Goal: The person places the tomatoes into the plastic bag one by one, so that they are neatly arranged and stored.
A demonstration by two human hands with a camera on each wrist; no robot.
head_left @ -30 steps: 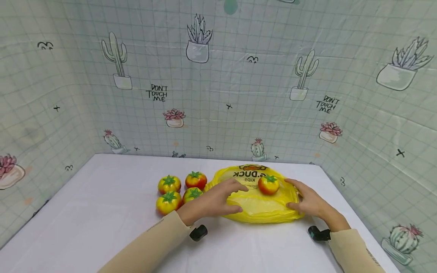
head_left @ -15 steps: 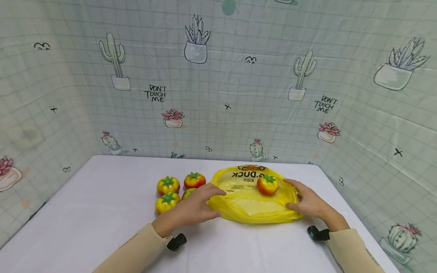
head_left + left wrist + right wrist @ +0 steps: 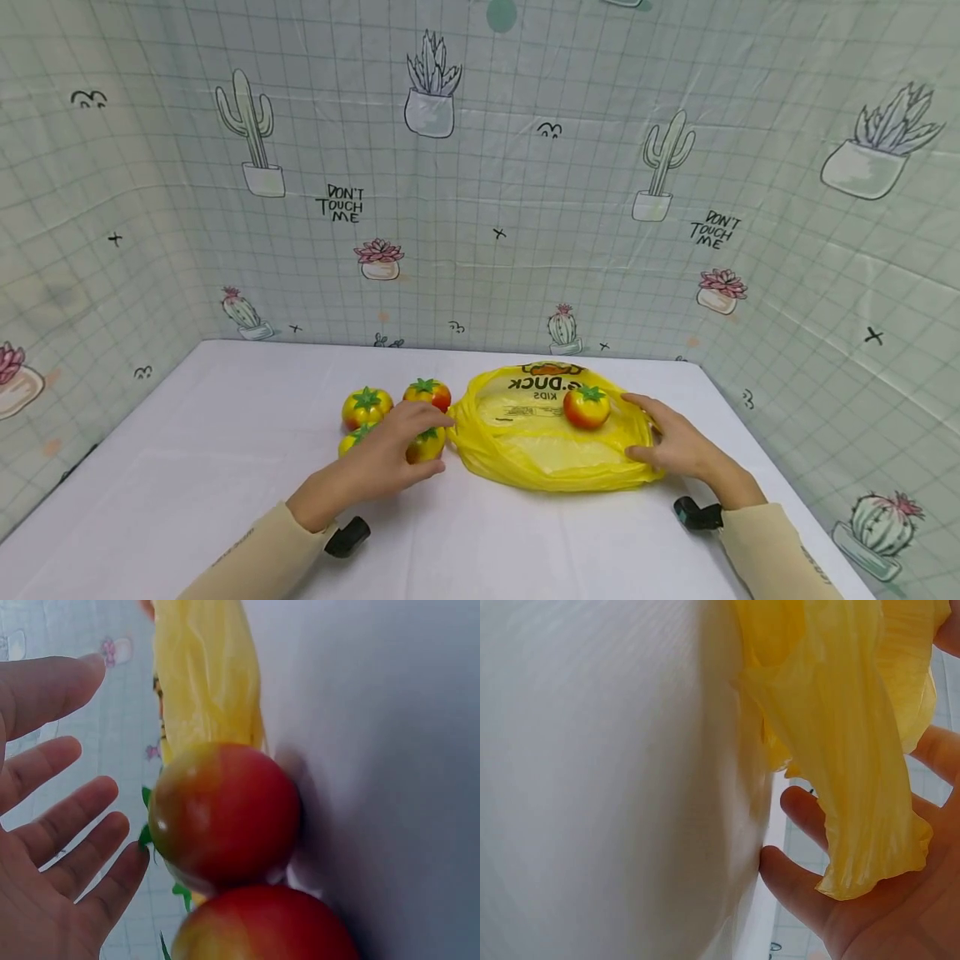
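My left hand (image 3: 382, 454) is beside the nearest right tomato (image 3: 426, 446) of a group, thumb and fingers apart. In the left wrist view its fingers are spread, with a gap between them and the red and yellow tomato (image 3: 225, 814). Another tomato (image 3: 262, 926) lies just below that one. My right hand (image 3: 678, 442) is at the right edge of a yellow plastic bag (image 3: 480, 442). A gathered end of the bag (image 3: 862, 825) lies against the right palm, and those fingers are spread, not pinching. One tomato (image 3: 587, 408) sits within the bag's open mouth.
At the group's back stand a yellow tomato (image 3: 367, 407) and a redder tomato (image 3: 427, 393). Another tomato (image 3: 352, 439) is partly hidden by the left hand. The white table (image 3: 187, 467) meets a patterned cloth wall (image 3: 480, 208) behind and at both sides.
My left hand has moved left, away from over the bag, to the near right tomato of the group. My right hand and the tomato in the bag have stayed put.
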